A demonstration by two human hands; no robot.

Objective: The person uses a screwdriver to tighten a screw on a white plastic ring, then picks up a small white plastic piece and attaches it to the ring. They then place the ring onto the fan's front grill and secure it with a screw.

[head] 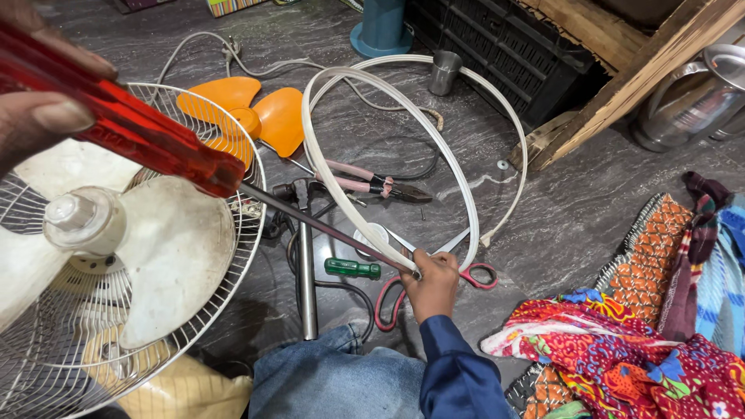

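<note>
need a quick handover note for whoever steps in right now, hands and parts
Left hand grips the red-handled screwdriver, its tip at the white plastic fan-guard ring.
Right hand pinches that ring at its joint, by the tip.
Fan: white blades mounted, rear wire grille in place, front open.
On the floor: orange fan blade, pink-handled pliers, green screwdriver, red-handled scissors.
Left, likely: ring not yet on the fan.

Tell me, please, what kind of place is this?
Probably an informal repair spot on a floor, at home or in a small workshop. A fan with its front guard off stands by a loose orange blade, with pliers and scissors scattered on the grey floor.
</note>
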